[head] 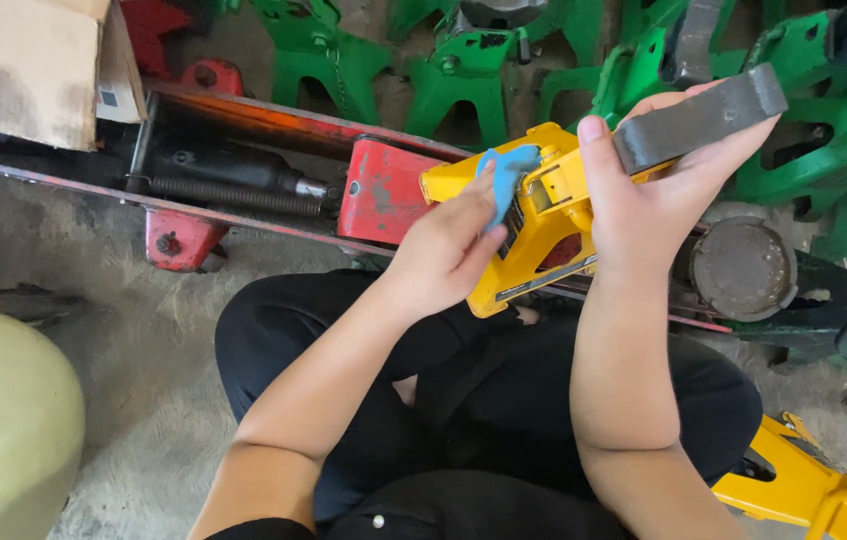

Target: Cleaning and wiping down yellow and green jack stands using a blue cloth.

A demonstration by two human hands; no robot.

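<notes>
light: bright, even daylight | shadows: soft, faint | glare: none | focus: sharp, slight edge stretch

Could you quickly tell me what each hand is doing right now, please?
Left hand: closed on a blue cloth.
Right hand: gripping the yellow jack stand.

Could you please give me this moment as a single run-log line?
left hand: blue cloth on yellow jack stand | right hand: gripping stand's grey saddle bar | behind: red floor jack
</notes>
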